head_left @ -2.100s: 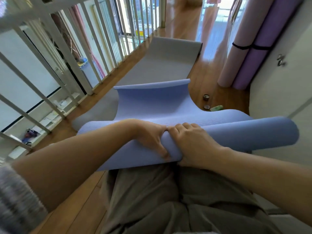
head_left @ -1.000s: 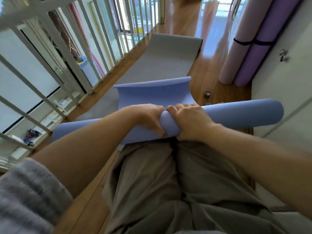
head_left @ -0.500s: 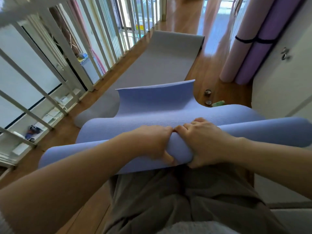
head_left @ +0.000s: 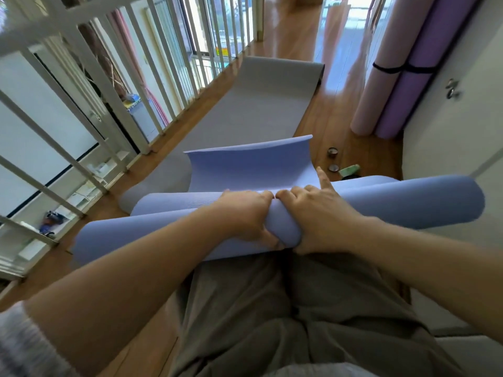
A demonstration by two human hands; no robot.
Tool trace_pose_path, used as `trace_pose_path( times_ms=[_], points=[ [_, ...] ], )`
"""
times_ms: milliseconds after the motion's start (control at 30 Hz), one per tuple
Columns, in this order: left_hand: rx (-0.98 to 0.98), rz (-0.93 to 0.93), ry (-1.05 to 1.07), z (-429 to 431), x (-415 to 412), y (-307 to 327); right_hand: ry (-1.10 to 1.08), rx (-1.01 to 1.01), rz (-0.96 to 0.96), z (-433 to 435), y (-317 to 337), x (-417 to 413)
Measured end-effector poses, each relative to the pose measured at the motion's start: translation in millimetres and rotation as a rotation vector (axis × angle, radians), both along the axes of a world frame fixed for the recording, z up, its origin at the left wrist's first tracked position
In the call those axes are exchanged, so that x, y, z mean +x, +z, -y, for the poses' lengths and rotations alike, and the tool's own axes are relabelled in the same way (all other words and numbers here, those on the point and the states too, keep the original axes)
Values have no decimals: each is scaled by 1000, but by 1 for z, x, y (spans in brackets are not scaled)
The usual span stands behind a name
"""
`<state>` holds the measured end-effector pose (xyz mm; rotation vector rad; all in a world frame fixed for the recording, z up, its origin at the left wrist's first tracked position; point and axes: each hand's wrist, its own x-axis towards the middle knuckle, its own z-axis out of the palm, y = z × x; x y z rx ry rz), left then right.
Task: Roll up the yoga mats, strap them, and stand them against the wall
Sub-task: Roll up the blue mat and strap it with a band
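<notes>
The blue yoga mat (head_left: 394, 204) is mostly rolled into a long tube lying crosswise just above my lap. Whether it rests on my trousers (head_left: 272, 308) I cannot tell, since the roll hides its own underside. My left forearm (head_left: 152, 254) covers part of its left half. Both hands grip the middle of the roll, side by side and nearly touching. My left hand (head_left: 245, 216) curls its fingers over the top with the thumb on the near face. My right hand (head_left: 318, 216) wraps the roll too, its index finger sticking straight forward. The unrolled tail runs away from me, its far edge curled upward, over a grey mat (head_left: 245, 110) spread flat on the wooden floor (head_left: 334, 115). Against the wall (head_left: 449, 131) at right stand a pink rolled mat (head_left: 381, 83) and a purple rolled mat (head_left: 416, 88), bound by a black strap (head_left: 402, 68); their tops are cut off.
</notes>
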<state>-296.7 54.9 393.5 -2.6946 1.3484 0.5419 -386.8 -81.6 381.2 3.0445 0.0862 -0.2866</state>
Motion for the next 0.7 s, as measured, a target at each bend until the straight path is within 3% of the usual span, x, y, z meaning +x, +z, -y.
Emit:
trace_pose_path(
  times_ms=[100, 167, 367, 500, 533, 633, 700],
  points=[
    [49, 261, -23, 0, -23, -11, 1, 125, -134, 15, 10, 20],
    [34, 332, -33, -2, -28, -18, 9, 138, -174, 18, 10, 27],
    [-35, 145, -49, 6, 7, -12, 7, -107, 231, 2, -17, -1],
    [-21, -69, 4, 11, 31, -4, -13, 26, 119, 10, -9, 21],
    [-23, -48, 24, 11, 30, -4, -3, 53, 101, 13, -6, 26],
    [-11, 306, 14, 3, 4, -20, 5, 103, 62, 22, -5, 33],
    [-42, 420, 23, -2, -11, -29, 18, 70, 59, 22, -9, 35]
  ],
)
